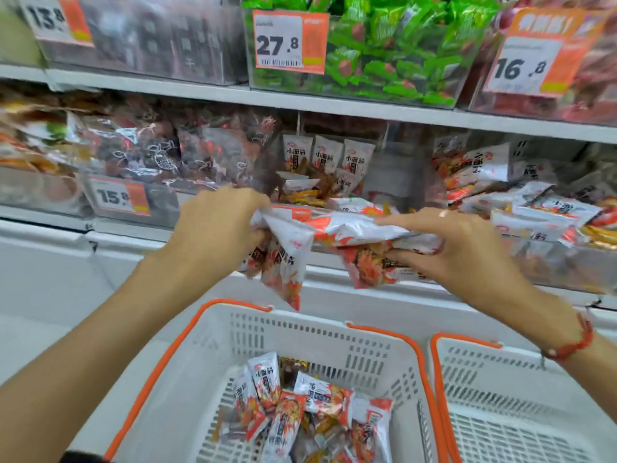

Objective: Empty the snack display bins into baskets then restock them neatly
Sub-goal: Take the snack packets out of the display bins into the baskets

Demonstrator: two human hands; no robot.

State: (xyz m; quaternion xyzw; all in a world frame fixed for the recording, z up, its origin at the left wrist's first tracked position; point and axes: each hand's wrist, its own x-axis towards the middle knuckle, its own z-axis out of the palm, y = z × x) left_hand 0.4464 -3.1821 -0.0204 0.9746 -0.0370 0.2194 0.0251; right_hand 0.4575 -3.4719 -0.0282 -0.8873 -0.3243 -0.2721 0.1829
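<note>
A bundle of white and red snack packets [337, 235] is gripped between two bare hands in front of a shop shelf. The left hand [217, 225] is curled round the left end of the bundle, and the right hand [457, 248] is clamped on the right end, thumb underneath and fingers on top. Several packets are seen hanging loose below the hands. The bundle is held at the front edge of a clear display bin [377, 182] on the middle shelf, where more of the same packets are stood upright at the far side. Directly below, near the viewer, a white basket with orange handles [233, 332] is placed, with a small heap of the same packets lying on its bottom. A second white basket [494, 379] is set just beside it on the right. On the upper shelf, a bin of green sweets [384, 58] is marked by a price tag reading 27.8 [288, 43]. A red cord bracelet [572, 342] is worn on the right wrist.
</note>
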